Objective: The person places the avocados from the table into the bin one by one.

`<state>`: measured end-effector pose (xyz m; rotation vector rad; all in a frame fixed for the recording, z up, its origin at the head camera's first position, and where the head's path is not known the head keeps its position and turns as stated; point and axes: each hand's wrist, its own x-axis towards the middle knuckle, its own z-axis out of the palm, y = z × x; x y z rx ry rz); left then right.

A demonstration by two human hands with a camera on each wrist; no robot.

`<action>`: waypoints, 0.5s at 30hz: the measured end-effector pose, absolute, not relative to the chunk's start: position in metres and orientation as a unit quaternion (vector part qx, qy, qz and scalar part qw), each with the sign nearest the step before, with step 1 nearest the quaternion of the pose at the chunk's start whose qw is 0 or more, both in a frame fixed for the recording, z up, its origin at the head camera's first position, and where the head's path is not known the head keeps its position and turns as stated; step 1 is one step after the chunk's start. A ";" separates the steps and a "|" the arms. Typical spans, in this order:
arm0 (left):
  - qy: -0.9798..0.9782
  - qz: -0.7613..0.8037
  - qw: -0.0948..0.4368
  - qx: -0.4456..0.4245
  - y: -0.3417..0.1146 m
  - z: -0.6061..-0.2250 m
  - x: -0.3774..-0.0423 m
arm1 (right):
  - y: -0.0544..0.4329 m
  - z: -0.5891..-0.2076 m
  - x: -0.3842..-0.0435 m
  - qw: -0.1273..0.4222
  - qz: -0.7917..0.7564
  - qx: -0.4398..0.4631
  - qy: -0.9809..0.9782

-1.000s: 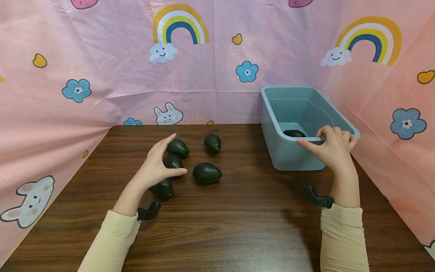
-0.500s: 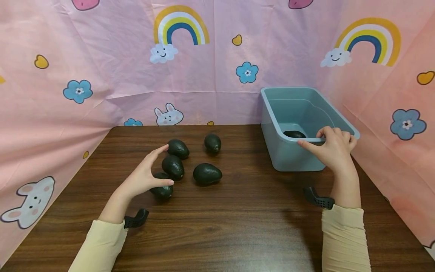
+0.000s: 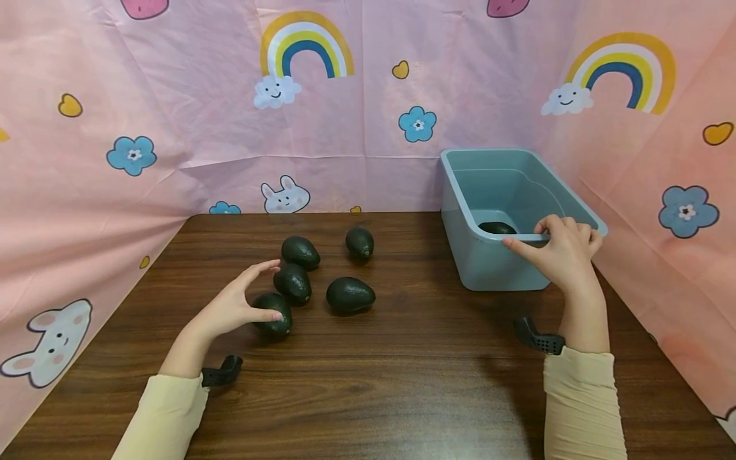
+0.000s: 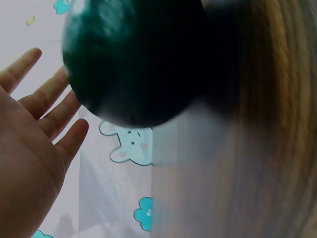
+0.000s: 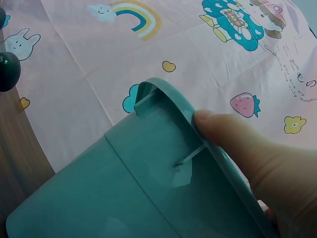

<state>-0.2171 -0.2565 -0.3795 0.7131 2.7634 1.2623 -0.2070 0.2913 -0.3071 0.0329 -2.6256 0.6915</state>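
Observation:
My left hand is beside the nearest avocado, its thumb passing in front of the fruit and its fingers held apart from the thumb. In the left wrist view the dark green avocado looms large, with spread fingers alongside. At the right, my right hand holds the front rim of a blue-grey plastic bin, thumb outside and fingers over the edge. The right wrist view shows that thumb pressed on the rim. One avocado lies inside the bin, partly hidden by its front wall.
Beyond the left hand lie two avocados in a close row. Two others lie apart to their right on the brown wooden table. A patterned pink cloth rises behind and at both sides.
My left hand has moved down and left, from over the middle avocado of the row to the nearest one. The right hand has kept its hold on the bin.

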 end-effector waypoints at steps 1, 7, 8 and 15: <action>0.886 0.405 0.014 0.227 -0.258 -0.381 -0.218 | 0.291 -0.307 -0.207 0.211 0.249 0.012 -0.945; 0.885 0.407 0.029 0.222 -0.265 -0.389 -0.221 | 0.292 -0.306 -0.207 0.204 0.250 0.011 -0.947; 0.885 0.408 0.030 0.224 -0.266 -0.390 -0.222 | 0.292 -0.306 -0.207 0.203 0.249 0.011 -0.947; 0.875 0.420 0.039 0.238 -0.273 -0.397 -0.225 | 0.292 -0.306 -0.207 0.199 0.251 0.008 -0.947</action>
